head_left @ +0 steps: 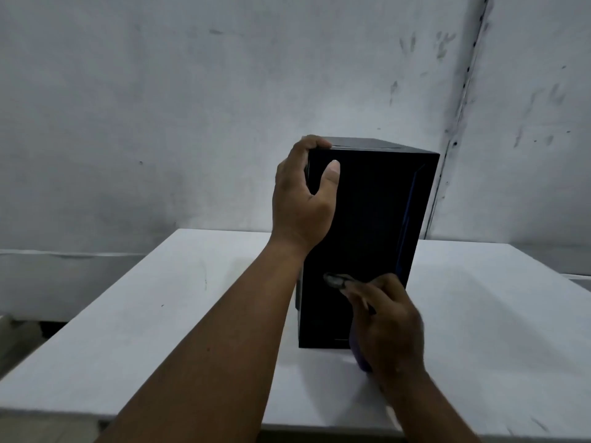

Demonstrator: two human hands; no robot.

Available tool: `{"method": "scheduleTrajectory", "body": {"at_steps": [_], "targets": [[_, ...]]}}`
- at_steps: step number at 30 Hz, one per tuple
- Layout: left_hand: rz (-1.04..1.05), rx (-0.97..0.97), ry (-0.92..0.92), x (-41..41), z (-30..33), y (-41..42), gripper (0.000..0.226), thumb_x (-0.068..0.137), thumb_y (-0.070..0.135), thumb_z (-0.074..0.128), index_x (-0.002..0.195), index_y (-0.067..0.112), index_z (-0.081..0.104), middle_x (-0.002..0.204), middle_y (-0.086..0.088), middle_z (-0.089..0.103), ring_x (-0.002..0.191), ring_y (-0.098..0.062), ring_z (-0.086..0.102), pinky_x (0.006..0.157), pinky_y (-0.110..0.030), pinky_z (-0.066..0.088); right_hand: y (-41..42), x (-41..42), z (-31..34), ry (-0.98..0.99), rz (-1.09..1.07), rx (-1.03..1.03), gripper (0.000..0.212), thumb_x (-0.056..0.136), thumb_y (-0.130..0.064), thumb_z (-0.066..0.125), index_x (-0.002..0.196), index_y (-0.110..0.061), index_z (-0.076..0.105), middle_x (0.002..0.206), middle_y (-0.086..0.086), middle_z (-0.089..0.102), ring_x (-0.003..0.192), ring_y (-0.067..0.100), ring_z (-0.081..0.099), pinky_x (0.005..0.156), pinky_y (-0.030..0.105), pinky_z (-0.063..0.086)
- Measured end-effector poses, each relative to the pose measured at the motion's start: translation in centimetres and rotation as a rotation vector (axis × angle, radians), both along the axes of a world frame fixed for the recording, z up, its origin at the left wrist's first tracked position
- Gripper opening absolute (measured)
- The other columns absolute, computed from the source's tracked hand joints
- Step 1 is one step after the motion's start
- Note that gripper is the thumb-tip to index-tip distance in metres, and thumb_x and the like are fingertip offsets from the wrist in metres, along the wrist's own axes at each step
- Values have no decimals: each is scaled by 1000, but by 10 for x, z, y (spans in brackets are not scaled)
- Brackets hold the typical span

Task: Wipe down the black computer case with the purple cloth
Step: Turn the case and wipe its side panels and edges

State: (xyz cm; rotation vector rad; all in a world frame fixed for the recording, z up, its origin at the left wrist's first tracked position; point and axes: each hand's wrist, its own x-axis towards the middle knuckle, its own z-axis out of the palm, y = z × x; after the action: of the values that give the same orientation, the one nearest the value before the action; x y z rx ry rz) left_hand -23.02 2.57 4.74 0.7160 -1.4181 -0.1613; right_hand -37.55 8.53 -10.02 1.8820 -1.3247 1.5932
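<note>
Left hand [302, 199] gripping top-left corner of upright black rectangular computer case [367, 238], thumb on near face. Case standing mid white flat bench [160, 330], toward far edge. Right hand [387, 324] low on near face, fingers curled round purple cloth [359, 356], mostly hidden beneath palm.

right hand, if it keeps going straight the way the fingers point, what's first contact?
Most likely the front face of the black computer case. The right hand, holding the purple cloth, points up and forward at its lower part; fingertips look at or nearly on it, depth unclear.
</note>
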Motion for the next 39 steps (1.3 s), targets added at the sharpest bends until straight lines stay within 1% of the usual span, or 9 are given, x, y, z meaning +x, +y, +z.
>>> {"method": "scheduleTrajectory", "body": {"at_steps": [3, 7, 11, 16, 22, 27, 31, 35, 39], "targets": [[-1, 9, 0, 1, 0, 0, 23, 98, 31, 57, 121, 27, 58, 122, 16, 64, 119, -16, 60, 98, -42, 53, -2, -6, 35, -132, -50, -100, 24, 99, -21, 68, 82, -7, 76, 80, 5, 56, 65, 16, 50, 64, 12, 30], [0, 4, 0, 1, 0, -1, 24, 98, 31, 57, 121, 26, 58, 120, 14, 64, 118, -18, 60, 98, -44, 53, -14, -10, 70, -291, -126, -182, 11, 93, -10, 77, 98, 0, 78, 84, 12, 62, 75, 13, 52, 71, 1, 37], [6, -19, 3, 1, 0, -2, 24, 98, 32, 57, 121, 26, 58, 119, 15, 64, 118, -19, 60, 95, -45, 54, -11, 2, 48, -238, -104, -174, 12, 94, -8, 76, 86, 1, 76, 79, 9, 56, 72, 12, 45, 66, 14, 33], [18, -35, 3, 1, -2, -3, 24, 98, 31, 58, 121, 25, 58, 119, 16, 64, 119, -19, 59, 95, -45, 54, -2, 11, -7, -73, -13, -1, 12, 93, -14, 78, 94, -2, 79, 87, 5, 60, 71, 8, 51, 69, 1, 36], [15, -34, 5, 2, -3, -4, 25, 99, 29, 60, 123, 23, 59, 119, 16, 64, 118, -18, 58, 97, -44, 53, -10, 1, 45, -202, -114, -156, 12, 94, -11, 75, 91, 0, 78, 82, 13, 60, 73, 19, 52, 67, 15, 33], [18, -43, -6, 3, -3, -5, 25, 99, 29, 61, 123, 22, 59, 119, 16, 65, 117, -18, 58, 97, -42, 52, -20, -2, 77, -325, -172, -274, 16, 94, -14, 76, 101, 1, 78, 88, 17, 66, 81, 5, 48, 80, -3, 31], [24, -44, -7, 3, -4, -6, 27, 99, 31, 61, 125, 23, 59, 121, 16, 64, 117, -16, 57, 97, -37, 52, -16, 9, 49, -176, -82, -232, 13, 96, -9, 74, 92, 4, 77, 80, 16, 60, 72, 20, 52, 69, 9, 33], [14, -44, -10, 3, -4, -6, 27, 99, 31, 61, 125, 24, 59, 121, 15, 64, 118, -18, 56, 96, -38, 53, -10, 8, 34, -7, -60, -151, 16, 94, -13, 75, 97, 2, 79, 83, 12, 60, 68, 19, 53, 66, 8, 33], [2, -27, -11, 5, -3, -7, 25, 99, 32, 61, 124, 27, 58, 121, 17, 64, 119, -17, 56, 97, -39, 54, -20, -9, 75, -195, -210, -278, 13, 96, -13, 74, 101, -3, 79, 83, 18, 61, 72, 30, 56, 71, 20, 33]]}}
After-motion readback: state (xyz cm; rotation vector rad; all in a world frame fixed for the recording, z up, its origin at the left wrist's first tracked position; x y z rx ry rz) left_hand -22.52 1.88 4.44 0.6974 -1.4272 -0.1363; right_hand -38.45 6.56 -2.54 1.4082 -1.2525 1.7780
